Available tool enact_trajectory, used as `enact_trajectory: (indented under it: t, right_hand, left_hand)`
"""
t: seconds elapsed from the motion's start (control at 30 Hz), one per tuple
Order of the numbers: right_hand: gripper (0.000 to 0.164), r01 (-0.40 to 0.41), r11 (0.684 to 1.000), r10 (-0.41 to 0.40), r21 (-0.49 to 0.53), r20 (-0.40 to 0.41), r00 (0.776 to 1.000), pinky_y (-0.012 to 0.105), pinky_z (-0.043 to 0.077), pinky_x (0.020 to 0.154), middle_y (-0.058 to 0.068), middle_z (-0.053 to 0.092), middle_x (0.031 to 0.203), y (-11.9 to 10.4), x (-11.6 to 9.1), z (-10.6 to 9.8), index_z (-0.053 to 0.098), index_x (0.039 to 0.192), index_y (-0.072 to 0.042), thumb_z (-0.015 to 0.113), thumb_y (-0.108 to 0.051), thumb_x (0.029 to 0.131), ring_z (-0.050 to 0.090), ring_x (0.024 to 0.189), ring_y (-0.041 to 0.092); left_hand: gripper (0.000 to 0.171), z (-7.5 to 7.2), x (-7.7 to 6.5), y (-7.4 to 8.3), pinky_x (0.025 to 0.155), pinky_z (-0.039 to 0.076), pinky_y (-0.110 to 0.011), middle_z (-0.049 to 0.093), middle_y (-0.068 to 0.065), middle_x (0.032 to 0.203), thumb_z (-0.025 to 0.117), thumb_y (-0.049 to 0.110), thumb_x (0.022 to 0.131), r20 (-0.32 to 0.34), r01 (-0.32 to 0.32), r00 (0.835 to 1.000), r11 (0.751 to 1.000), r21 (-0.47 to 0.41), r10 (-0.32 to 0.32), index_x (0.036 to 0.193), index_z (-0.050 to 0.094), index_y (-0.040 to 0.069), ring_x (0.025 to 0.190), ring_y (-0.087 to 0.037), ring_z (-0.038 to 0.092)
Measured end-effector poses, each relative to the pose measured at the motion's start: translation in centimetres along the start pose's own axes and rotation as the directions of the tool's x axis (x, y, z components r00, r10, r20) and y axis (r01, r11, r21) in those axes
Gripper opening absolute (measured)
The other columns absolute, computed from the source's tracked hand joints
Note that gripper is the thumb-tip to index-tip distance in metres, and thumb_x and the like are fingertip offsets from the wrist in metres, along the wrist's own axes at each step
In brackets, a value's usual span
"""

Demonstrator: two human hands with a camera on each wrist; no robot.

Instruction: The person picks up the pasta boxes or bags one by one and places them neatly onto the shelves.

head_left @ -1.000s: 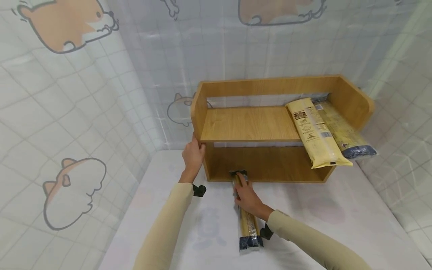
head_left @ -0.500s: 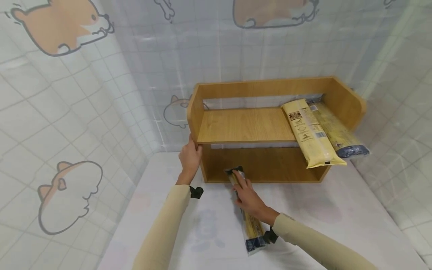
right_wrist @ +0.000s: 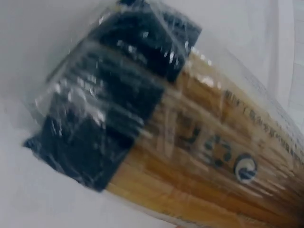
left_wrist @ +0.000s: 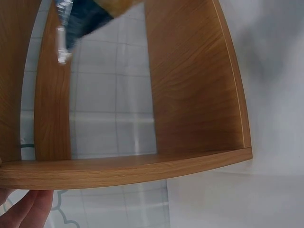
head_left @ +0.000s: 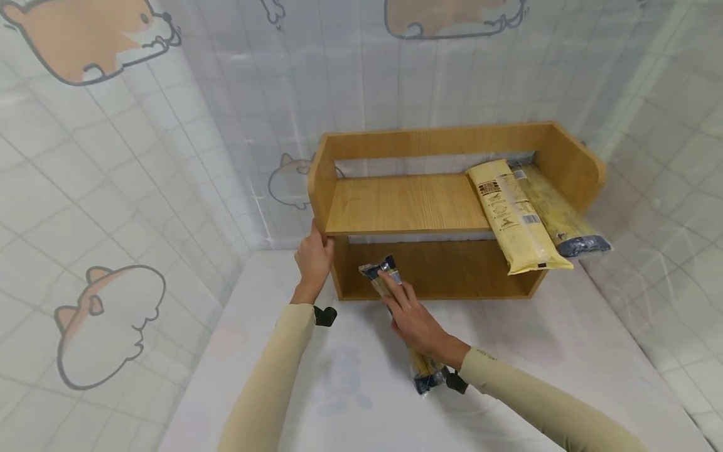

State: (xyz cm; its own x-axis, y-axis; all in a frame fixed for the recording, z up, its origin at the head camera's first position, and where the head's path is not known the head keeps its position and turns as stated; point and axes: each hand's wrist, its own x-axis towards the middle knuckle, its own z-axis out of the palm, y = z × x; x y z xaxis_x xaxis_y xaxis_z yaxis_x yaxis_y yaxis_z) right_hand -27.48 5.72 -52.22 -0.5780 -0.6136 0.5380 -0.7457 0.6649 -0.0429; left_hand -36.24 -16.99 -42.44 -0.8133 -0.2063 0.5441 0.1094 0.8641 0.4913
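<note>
My right hand point(head_left: 417, 320) grips a clear pack of dry spaghetti point(head_left: 419, 364) with dark blue ends, tilted in front of the lower shelf. In the right wrist view, the spaghetti pack point(right_wrist: 190, 137) fills much of the picture, and the hand is almost wholly out of sight. My left hand point(head_left: 314, 257) holds the left side panel of a two-tier wooden shelf point(head_left: 407, 204). Left-hand fingers point(left_wrist: 33, 209) lie against the outer face of that panel in the left wrist view. One blurred end of the spaghetti pack point(left_wrist: 88, 23) shows there too.
On the right of the upper tier lie a yellow printed pack point(head_left: 514, 216) and a clear spaghetti pack point(head_left: 556, 210), both jutting past the front edge. A white cloth point(head_left: 350, 402) covers the table. Patterned sheeting point(head_left: 248, 94) hangs behind and at both sides.
The right hand has lifted the spaghetti pack off the table cloth and turned it, its far end swinging left. The left hand stays on the shelf side. The head view has shifted slightly.
</note>
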Motion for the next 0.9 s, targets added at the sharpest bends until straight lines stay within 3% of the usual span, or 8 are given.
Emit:
enact_trajectory:
  t: [0.17, 0.4, 0.6, 0.9]
  right_hand:
    - [0.039, 0.068, 0.996, -0.071, -0.055, -0.040, 0.997, 0.024, 0.048, 0.071, 0.011, 0.009, 0.153, 0.0, 0.6, -0.8, 0.055, 0.114, -0.009, 0.056, -0.006, 0.075, 0.035, 0.117, 0.027]
    - [0.046, 0.148, 0.985, -0.157, -0.092, -0.097, 0.983, 0.035, 0.046, 0.091, 0.010, 0.014, 0.152, -0.6, 1.3, -2.5, 0.055, 0.118, -0.008, 0.061, -0.011, 0.073, 0.033, 0.125, 0.030]
    - [0.046, 0.139, 0.984, -0.152, -0.109, -0.125, 0.980, 0.035, 0.047, 0.091, 0.011, 0.014, 0.152, -0.5, 2.0, -3.8, 0.056, 0.118, -0.009, 0.063, -0.012, 0.073, 0.033, 0.126, 0.030]
    - [0.041, 0.153, 0.984, -0.169, -0.093, -0.200, 0.965, 0.038, 0.047, 0.091, 0.015, 0.017, 0.150, 0.3, 3.6, -6.2, 0.056, 0.118, -0.006, 0.058, -0.009, 0.077, 0.030, 0.130, 0.034]
  left_hand:
    - [0.030, -0.1, 0.3, 0.0, 0.048, 0.042, -0.044, 0.067, -0.015, 0.073, 0.049, 0.023, 0.085, -0.006, -0.002, 1.000, 1.000, 0.003, 0.002, 0.114, 0.048, 0.013, 0.060, -0.031, 0.062]
    - [0.033, 0.0, 0.2, 0.2, 0.048, 0.041, -0.046, 0.067, -0.015, 0.072, 0.049, 0.024, 0.085, 0.003, 0.012, 1.000, 1.000, 0.015, -0.012, 0.116, 0.048, 0.015, 0.063, -0.032, 0.063]
    - [0.039, 0.0, 0.2, 0.3, 0.048, 0.042, -0.044, 0.067, -0.014, 0.073, 0.048, 0.025, 0.085, 0.021, 0.007, 1.000, 1.000, 0.018, -0.007, 0.123, 0.045, 0.015, 0.062, -0.031, 0.063]
    - [0.031, -0.2, 0.1, 0.1, 0.047, 0.041, -0.044, 0.066, -0.014, 0.070, 0.047, 0.026, 0.086, 0.001, 0.006, 1.000, 1.000, 0.005, -0.006, 0.115, 0.048, 0.014, 0.059, -0.031, 0.062]
